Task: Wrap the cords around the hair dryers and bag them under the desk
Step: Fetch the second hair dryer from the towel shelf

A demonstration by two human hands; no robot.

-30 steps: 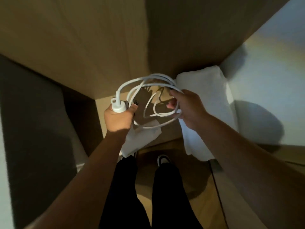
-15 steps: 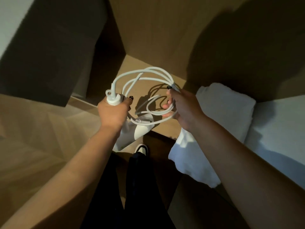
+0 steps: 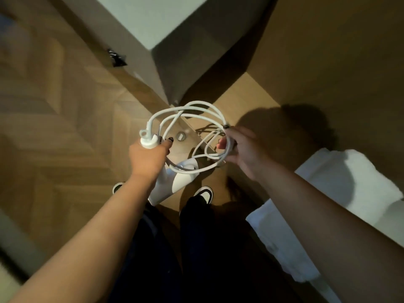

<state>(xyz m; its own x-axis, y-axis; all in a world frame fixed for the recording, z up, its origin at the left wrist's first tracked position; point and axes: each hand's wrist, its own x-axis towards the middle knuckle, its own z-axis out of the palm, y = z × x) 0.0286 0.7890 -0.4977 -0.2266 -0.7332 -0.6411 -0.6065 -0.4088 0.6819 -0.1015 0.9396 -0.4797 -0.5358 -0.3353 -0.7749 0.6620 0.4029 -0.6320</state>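
Left hand point(image 3: 147, 159) is gripping the white hair dryer point(image 3: 175, 182) by its handle, fingers curled tight, body hanging down above the wooden floor point(image 3: 54, 127). Right hand point(image 3: 242, 149) is pinching several loose loops of the white cord point(image 3: 192, 119), beside a folded white towel point(image 3: 341, 184).

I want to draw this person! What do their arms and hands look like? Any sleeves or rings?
Both arms are bare, with no sleeves in view. The left hand and right hand have dark-painted fingernails. I can see no rings, watch or bracelets on either.
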